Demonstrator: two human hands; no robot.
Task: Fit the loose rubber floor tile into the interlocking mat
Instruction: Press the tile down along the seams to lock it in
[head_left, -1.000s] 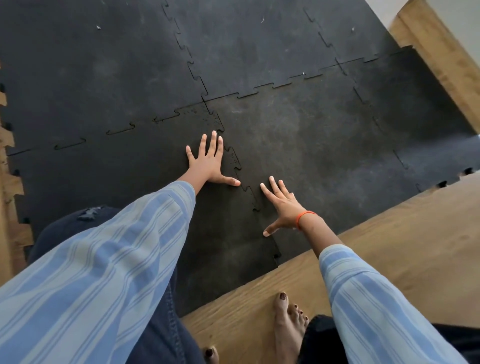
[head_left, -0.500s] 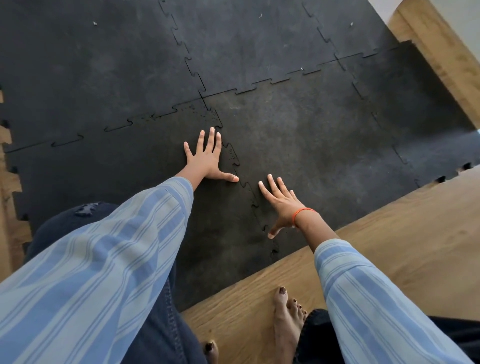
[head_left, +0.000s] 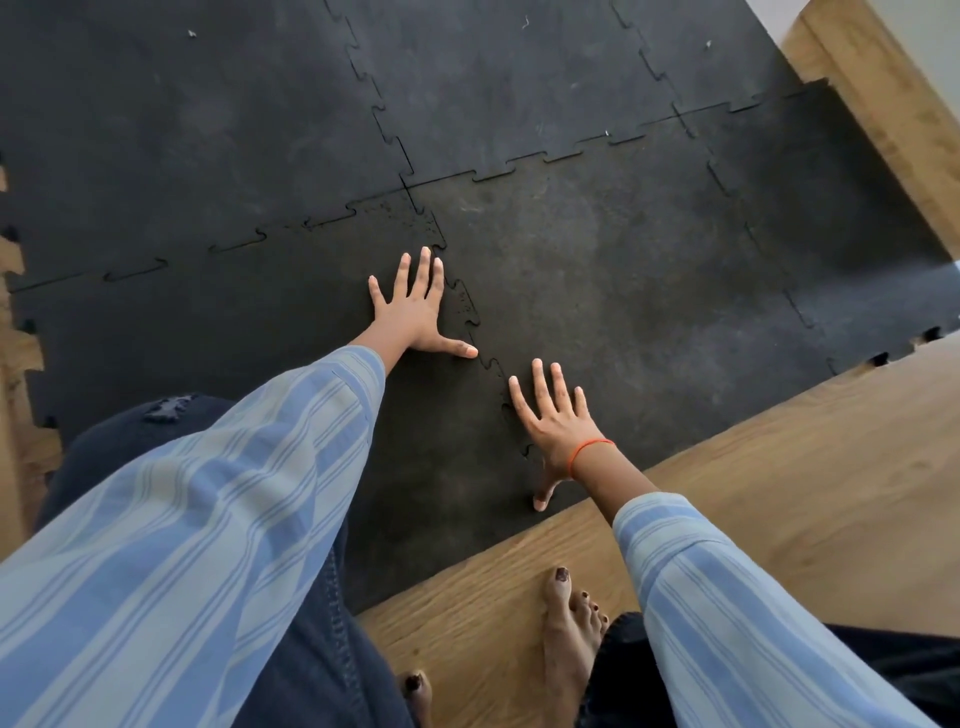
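Head view: left hand lay flat, fingers spread, on loose rubber tile. Right hand flat, spread, across toothed seam between hands, on interlocking mat. Wood floor beyond right wrist.

Soft daylight, perhaps from upper right; sharp centre, wide-angle bending at edges.
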